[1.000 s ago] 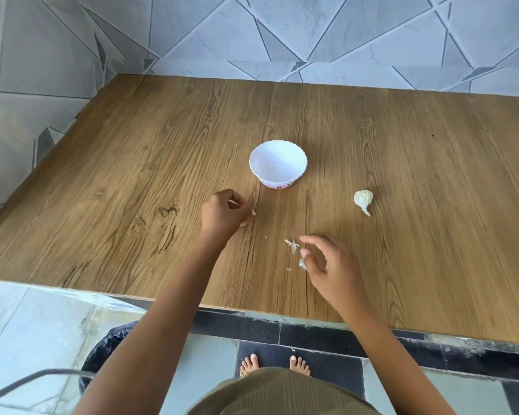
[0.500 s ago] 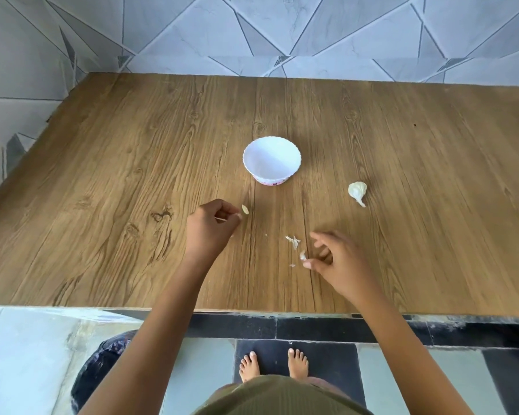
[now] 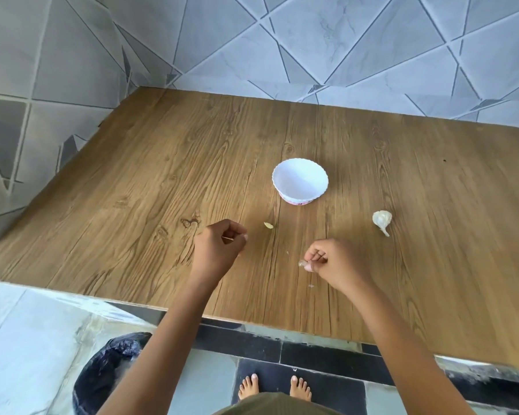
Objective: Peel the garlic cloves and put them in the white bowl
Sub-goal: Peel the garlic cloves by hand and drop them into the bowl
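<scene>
Wood-grain table (image 3: 132,190); left hand (image 3: 218,250) pinches thin sliver (image 3: 227,238), right hand (image 3: 334,265) papery skin (image 3: 302,262)

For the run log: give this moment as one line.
left hand pinches thin sliver | right hand pinches pale garlic piece | white bowl empty | garlic bulb lying untouched | small scrap near bowl

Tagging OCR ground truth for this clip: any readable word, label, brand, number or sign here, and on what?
No readable text anywhere in this view.
white bowl: pink marking round the foot, too small and blurred to tell print from pattern.
garlic bulb, wooden table, tiled wall, black bin bag: no lettering visible.
</scene>
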Motion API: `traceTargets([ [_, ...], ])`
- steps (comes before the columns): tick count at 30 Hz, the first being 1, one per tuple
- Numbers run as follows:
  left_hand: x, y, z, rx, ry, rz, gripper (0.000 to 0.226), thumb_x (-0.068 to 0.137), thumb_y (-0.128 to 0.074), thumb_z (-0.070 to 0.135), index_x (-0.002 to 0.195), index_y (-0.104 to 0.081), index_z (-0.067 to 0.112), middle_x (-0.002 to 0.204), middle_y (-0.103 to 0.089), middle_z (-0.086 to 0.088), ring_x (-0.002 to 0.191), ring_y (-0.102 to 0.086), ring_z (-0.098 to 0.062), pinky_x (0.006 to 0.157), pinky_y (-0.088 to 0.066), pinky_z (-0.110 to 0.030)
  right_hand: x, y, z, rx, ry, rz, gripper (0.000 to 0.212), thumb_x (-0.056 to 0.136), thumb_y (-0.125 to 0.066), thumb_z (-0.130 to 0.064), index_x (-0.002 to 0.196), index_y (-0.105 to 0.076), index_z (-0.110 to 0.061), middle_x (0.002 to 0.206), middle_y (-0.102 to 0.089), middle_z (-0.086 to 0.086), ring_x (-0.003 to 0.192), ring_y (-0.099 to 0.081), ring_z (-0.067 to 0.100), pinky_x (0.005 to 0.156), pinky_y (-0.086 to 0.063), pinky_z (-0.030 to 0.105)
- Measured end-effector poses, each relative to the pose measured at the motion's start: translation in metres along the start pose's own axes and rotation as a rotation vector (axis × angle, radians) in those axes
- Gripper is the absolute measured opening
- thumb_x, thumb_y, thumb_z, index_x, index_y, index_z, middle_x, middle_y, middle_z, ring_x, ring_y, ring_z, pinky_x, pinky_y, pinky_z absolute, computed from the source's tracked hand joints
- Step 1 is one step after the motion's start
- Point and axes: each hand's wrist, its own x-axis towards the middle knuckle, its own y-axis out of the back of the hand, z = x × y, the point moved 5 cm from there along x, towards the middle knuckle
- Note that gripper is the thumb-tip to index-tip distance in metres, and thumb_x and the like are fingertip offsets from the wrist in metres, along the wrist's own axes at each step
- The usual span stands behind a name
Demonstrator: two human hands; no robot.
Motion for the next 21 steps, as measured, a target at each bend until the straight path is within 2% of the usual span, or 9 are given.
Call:
traceTargets([
  [3, -0.004, -0.011, -0.002, -0.072, 0.039, -0.045, 0.008, 0.082, -0.066, 0.005, 0.082, -0.069, 0.013, 0.07, -0.067, -0.003, 0.068, -0.066, -0.02, 0.071, -0.055, -0.033, 0.003, 0.001, -0.005, -0.044, 0.032, -0.023, 0.009, 0.079, -0.07, -0.005, 0.074, -0.07, -0.012, 0.072, -0.063, -0.008, 0.068, -0.061, 0.006, 0.06, -0.046, 0.015],
  [5, -0.01, -0.023, -0.001, -0.196, 0.097, -0.094, 0.01, 0.085, -0.063, 0.003, 0.081, -0.068, 0.01, 0.072, -0.066, -0.007, 0.068, -0.063, -0.018, 0.07, -0.053, -0.029, 0.003, 0.001, -0.005, -0.038, 0.045, -0.046, 0.012, 0.079, -0.07, -0.006, 0.072, -0.069, -0.016, 0.07, -0.061, -0.012, 0.067, -0.059, 0.004, 0.06, -0.045, 0.015],
  [8, -0.02, -0.049, 0.003, -0.494, 0.286, -0.18, 0.015, 0.093, -0.056, 0.009, 0.084, -0.066, 0.003, 0.081, -0.066, -0.014, 0.075, -0.063, -0.02, 0.073, -0.054, -0.027, 0.001, 0.007, -0.005, 0.11, 0.067, -0.03, 0.025, 0.078, -0.072, -0.006, 0.065, -0.064, -0.025, 0.064, -0.061, -0.015, 0.059, -0.056, -0.003, 0.059, -0.042, 0.013],
  [11, -0.028, -0.075, 0.014, -0.811, 0.518, -0.237, 0.029, 0.099, -0.045, 0.017, 0.086, -0.065, 0.0, 0.08, -0.067, -0.013, 0.075, -0.063, -0.022, 0.072, -0.056, -0.029, -0.001, 0.016, -0.017, 0.286, 0.124, 0.038, 0.018, 0.078, -0.072, -0.005, 0.069, -0.068, -0.02, 0.064, -0.066, -0.008, 0.056, -0.059, 0.004, 0.057, -0.045, 0.012],
  [13, -0.03, -0.086, 0.021, -0.983, 0.64, -0.235, 0.033, 0.1, -0.04, 0.02, 0.083, -0.061, 0.001, 0.072, -0.064, -0.012, 0.069, -0.061, -0.021, 0.067, -0.052, -0.031, -0.001, 0.017, -0.032, 0.317, 0.189, 0.062, 0.012, 0.079, -0.071, -0.003, 0.077, -0.073, -0.016, 0.069, -0.069, -0.006, 0.061, -0.062, 0.006, 0.06, -0.048, 0.014],
  [17, -0.029, -0.094, 0.035, -1.199, 0.744, -0.19, 0.031, 0.098, -0.035, 0.014, 0.076, -0.053, 0.003, 0.055, -0.049, -0.006, 0.053, -0.047, -0.014, 0.057, -0.046, -0.026, -0.003, 0.016, -0.052, 0.131, 0.383, 0.145, 0.027, 0.081, -0.058, 0.004, 0.092, -0.074, -0.014, 0.09, -0.072, -0.005, 0.081, -0.064, 0.005, 0.076, -0.048, 0.014],
  [19, -0.029, -0.093, 0.043, -1.259, 0.729, -0.179, 0.034, 0.098, -0.032, 0.01, 0.072, -0.051, 0.003, 0.046, -0.05, -0.005, 0.038, -0.047, -0.011, 0.042, -0.044, -0.02, -0.004, 0.016, -0.057, 0.069, 0.472, 0.197, 0.028, 0.078, -0.058, 0.006, 0.09, -0.073, -0.013, 0.091, -0.071, -0.002, 0.082, -0.064, 0.009, 0.075, -0.048, 0.017],
  [21, -0.03, -0.091, 0.047, -1.263, 0.708, -0.171, 0.036, 0.099, -0.029, 0.009, 0.07, -0.05, 0.003, 0.043, -0.051, -0.006, 0.031, -0.048, -0.012, 0.036, -0.042, -0.017, -0.005, 0.017, -0.056, 0.033, 0.476, 0.264, 0.02, 0.074, -0.064, 0.004, 0.083, -0.071, -0.013, 0.085, -0.068, -0.001, 0.073, -0.064, 0.015, 0.066, -0.051, 0.028],
])
